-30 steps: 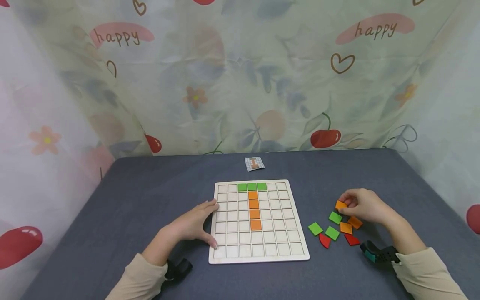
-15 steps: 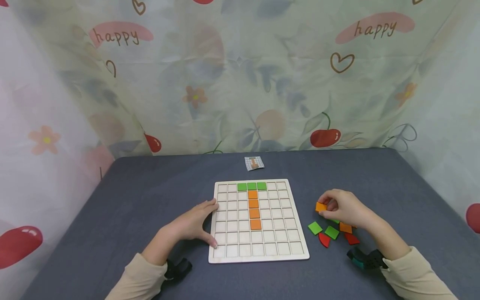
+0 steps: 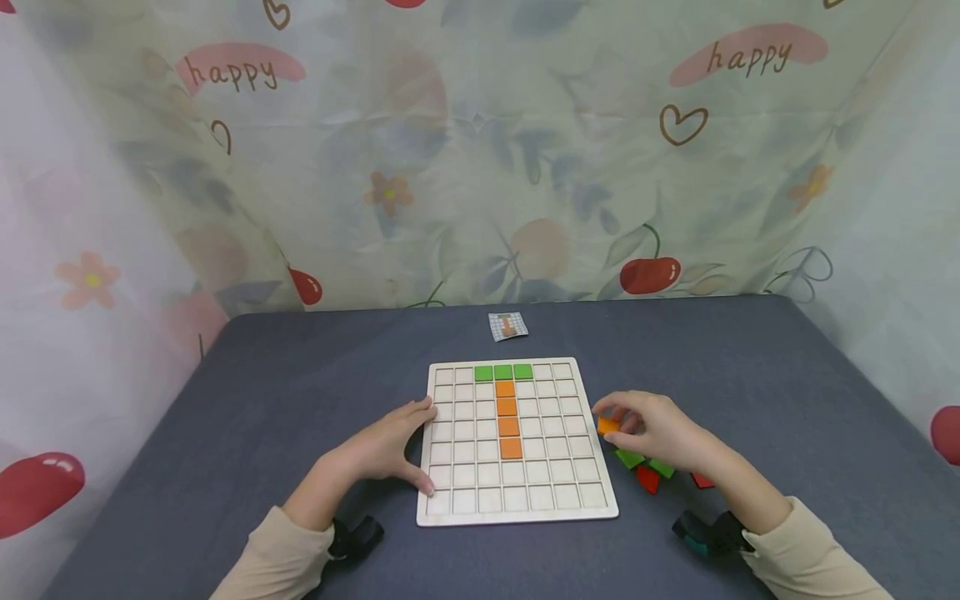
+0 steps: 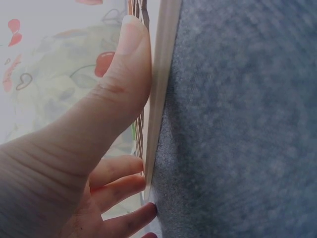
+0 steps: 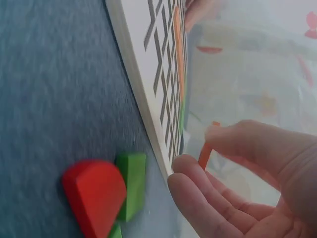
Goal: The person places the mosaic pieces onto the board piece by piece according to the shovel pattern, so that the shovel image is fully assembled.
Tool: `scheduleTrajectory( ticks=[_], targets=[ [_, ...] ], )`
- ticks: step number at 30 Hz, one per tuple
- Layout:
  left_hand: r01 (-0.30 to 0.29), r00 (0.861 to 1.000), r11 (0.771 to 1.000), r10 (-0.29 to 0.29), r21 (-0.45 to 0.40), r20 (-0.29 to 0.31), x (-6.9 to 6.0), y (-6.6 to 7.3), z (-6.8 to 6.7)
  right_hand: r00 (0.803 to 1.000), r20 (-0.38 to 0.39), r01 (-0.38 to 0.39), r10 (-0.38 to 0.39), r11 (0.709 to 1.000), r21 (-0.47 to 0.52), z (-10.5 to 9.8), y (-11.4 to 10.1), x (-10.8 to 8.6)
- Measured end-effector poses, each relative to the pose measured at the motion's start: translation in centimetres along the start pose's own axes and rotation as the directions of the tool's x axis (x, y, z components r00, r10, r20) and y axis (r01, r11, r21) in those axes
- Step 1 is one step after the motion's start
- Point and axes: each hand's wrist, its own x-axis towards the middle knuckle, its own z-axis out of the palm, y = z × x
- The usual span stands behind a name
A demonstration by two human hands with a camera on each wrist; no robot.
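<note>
A white grid board (image 3: 480, 501) lies on the table, with green square tiles (image 3: 503, 372) in its top row and a column of orange square tiles (image 3: 509, 427) beneath them. My left hand (image 3: 386, 446) rests at the board's left edge, thumb and fingers spread and touching it. Just off the board's right edge, my right hand (image 3: 656, 429) pinches an orange square tile (image 3: 608, 426) between thumb and fingers. In the right wrist view that orange tile (image 5: 205, 154) appears edge-on, held above the table.
Below the right hand lie loose green tiles (image 3: 628, 458) and red rounded tiles (image 3: 648, 479), partly covered by the hand. A small printed card (image 3: 508, 327) lies behind the board. A patterned curtain (image 3: 480, 167) hangs behind the dark table (image 3: 300, 375).
My right hand has carried the orange tile leftward from the loose pile to near the board's right edge. My left hand has stayed on the board.
</note>
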Motion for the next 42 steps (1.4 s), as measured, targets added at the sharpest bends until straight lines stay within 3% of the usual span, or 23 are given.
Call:
scheduleTrajectory(
  ticks=[9,16,32,42],
  targets=[
    [-0.015,1.0,1.0,0.015,-0.012,-0.004,-0.2,0.0,-0.1,0.998,-0.011,0.058,-0.058,0.998,-0.005,1.2,-0.9,0.3],
    [-0.029,1.0,0.999,0.029,-0.02,-0.003,-0.2,-0.1,-0.1,1.0,0.009,0.028,-0.028,1.0,0.014,1.7,-1.7,0.9],
    [-0.033,0.999,0.999,0.033,-0.026,-0.003,-0.1,-0.2,-0.1,0.997,0.064,0.035,-0.04,0.997,0.072,3.3,-3.2,2.2],
    [-0.02,1.0,1.0,0.02,-0.019,-0.002,-0.1,-0.2,0.0,0.995,0.061,0.077,-0.078,0.997,0.018,4.1,-3.8,3.1]
  ],
)
